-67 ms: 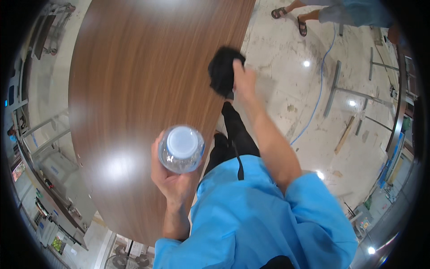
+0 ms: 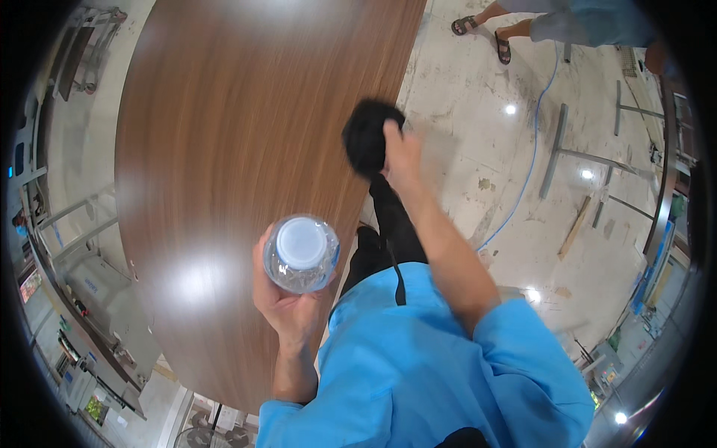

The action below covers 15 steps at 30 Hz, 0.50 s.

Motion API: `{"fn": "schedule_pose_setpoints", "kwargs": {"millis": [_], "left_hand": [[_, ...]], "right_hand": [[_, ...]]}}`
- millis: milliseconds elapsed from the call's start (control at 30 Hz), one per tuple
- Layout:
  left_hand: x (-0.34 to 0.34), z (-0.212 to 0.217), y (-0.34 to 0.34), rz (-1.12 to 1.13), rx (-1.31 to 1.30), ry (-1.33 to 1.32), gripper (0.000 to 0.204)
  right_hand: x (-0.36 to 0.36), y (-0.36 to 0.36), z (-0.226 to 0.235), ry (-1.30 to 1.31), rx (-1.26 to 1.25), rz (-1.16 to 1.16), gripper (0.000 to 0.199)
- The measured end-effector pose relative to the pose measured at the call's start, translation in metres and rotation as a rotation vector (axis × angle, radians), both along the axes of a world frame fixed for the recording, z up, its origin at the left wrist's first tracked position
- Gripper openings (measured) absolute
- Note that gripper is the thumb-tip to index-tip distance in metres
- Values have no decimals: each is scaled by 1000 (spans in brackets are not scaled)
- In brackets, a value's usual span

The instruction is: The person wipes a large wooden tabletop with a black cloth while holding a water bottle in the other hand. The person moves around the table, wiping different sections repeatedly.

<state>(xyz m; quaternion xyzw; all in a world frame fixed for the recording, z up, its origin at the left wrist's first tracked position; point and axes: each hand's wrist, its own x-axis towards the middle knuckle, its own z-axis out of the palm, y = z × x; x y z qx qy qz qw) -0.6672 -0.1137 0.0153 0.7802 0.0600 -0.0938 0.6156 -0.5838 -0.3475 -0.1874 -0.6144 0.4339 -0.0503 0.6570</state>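
A clear plastic bottle (image 2: 290,275) with a wide whitish cap is in my left hand (image 2: 287,308), its capped end facing up toward me. The fingers wrap round its side, above the brown wooden table (image 2: 209,194). Farther off, near the table's right edge, my right hand (image 2: 404,158) grips a soft black cloth-like thing (image 2: 364,138). Motion blurs it, so I cannot tell whether it is a cloth, a cap or a pouch. Whether it touches the tabletop is also not plain.
At the upper right stands another person, whose legs and sandals (image 2: 503,48) show. A blue cable (image 2: 534,160) runs along the pale, stained floor. Grey metal frames (image 2: 554,149) and a wooden strip (image 2: 574,226) lie to the right. Shelving and equipment line the left side.
My right hand has come slightly nearer to me with the black cloth-like thing. The bottle in my left hand sits a touch lower in view.
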Motion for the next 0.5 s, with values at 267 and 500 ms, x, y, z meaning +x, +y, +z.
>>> {"fn": "schedule_pose_setpoints", "kwargs": {"millis": [267, 500], "left_hand": [[3, -17, -5, -8, -43, -22, 87], [0, -15, -4, 2, -10, -19, 86]], "right_hand": [[10, -5, -15, -39, 82, -76, 34], [-29, -12, -90, -321, 462, -163, 24]]}}
